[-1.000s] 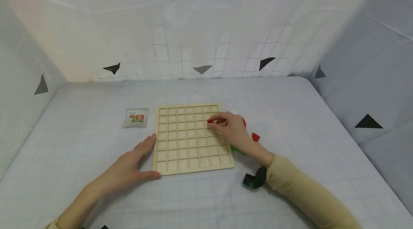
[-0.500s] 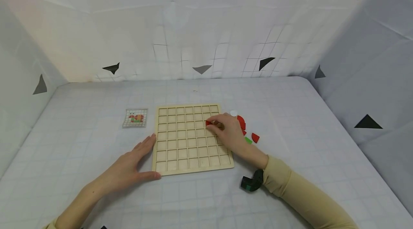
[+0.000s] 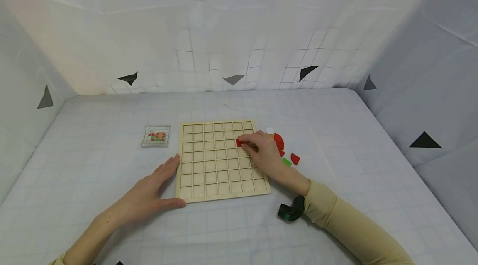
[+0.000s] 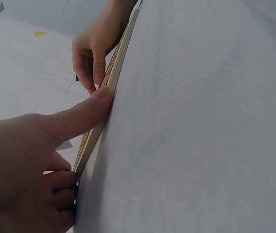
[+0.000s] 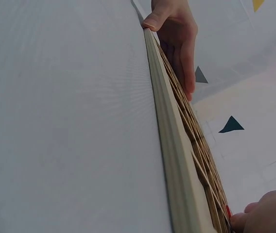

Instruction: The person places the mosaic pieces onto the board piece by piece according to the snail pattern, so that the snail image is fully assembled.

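A wooden grid board [image 3: 210,166] with square cells lies flat on the table. My right hand [image 3: 266,153] is over its right part, thumb and fingertips pinching a small red piece [image 3: 238,142] at a cell in the upper right. In the right wrist view a sliver of the red piece [image 5: 228,211] shows at the fingertips; whether it sits fully in the cell is hidden. Along the board's left edge rests my left hand [image 3: 145,192], fingers extended and thumb at the near corner. The left wrist view shows its thumb [image 4: 82,114] touching the board's side.
Right of the board lie loose red pieces [image 3: 278,139], a white disc [image 3: 270,130], a green piece [image 3: 286,162] and a lone red quarter-round [image 3: 295,159]. A small pattern card [image 3: 156,136] lies at the left. White cloth walls stand behind and beside the table.
My right hand has shifted slightly left with the red piece and lowered it to the board, uncovering the loose pieces behind it. The left hand has stayed in place.
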`<state>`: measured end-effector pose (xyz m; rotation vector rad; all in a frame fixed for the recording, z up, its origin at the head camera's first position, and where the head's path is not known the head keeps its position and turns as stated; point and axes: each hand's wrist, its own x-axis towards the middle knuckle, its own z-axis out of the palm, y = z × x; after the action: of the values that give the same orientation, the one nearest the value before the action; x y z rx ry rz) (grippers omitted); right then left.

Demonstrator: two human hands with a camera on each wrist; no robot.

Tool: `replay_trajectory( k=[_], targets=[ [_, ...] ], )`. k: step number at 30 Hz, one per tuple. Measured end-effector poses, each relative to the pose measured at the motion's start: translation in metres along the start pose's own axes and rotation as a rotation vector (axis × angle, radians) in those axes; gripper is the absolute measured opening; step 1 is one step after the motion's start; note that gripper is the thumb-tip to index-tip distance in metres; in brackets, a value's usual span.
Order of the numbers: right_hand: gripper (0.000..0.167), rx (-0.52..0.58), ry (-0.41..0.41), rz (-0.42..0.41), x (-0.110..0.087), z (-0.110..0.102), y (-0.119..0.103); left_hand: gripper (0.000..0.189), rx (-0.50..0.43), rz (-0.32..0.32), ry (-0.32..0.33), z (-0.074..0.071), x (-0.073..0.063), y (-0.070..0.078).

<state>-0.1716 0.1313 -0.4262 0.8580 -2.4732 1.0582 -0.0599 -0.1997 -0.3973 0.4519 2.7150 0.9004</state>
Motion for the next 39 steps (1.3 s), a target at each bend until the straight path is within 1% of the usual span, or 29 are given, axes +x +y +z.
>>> replay_trajectory(
  k=[7,14,18,21,23,27,32,36,39],
  targets=[
    [0.022,0.009,0.005,0.012,0.000,0.001,0.000,0.114,0.004,0.002,0.002,0.000,0.000,0.000],
    [0.021,-0.007,0.020,0.015,0.000,0.001,-0.002,0.114,-0.001,0.001,0.003,-0.001,-0.001,-0.001],
    [0.020,-0.011,-0.025,0.052,0.002,-0.004,-0.006,0.114,-0.005,0.001,0.003,0.000,-0.001,-0.001],
    [0.019,0.010,-0.063,0.095,0.004,-0.013,-0.009,0.114,-0.013,0.000,0.001,0.000,0.000,-0.001],
    [0.020,0.026,-0.069,0.115,0.006,-0.022,-0.008,0.114,-0.017,0.001,-0.002,0.001,0.000,0.000],
    [0.020,0.031,-0.036,0.151,0.004,-0.041,0.003,0.114,-0.021,-0.006,-0.009,0.001,0.001,0.000],
    [0.019,0.031,-0.009,0.226,-0.006,-0.061,0.023,0.114,-0.005,-0.004,-0.005,0.001,0.001,0.000],
    [0.018,0.029,-0.018,0.269,-0.016,-0.070,0.034,0.114,-0.001,-0.006,-0.003,0.000,0.000,0.000],
    [0.018,0.023,-0.029,0.268,-0.022,-0.072,0.041,0.114,0.000,-0.010,-0.002,0.000,0.000,0.001]
  ],
)
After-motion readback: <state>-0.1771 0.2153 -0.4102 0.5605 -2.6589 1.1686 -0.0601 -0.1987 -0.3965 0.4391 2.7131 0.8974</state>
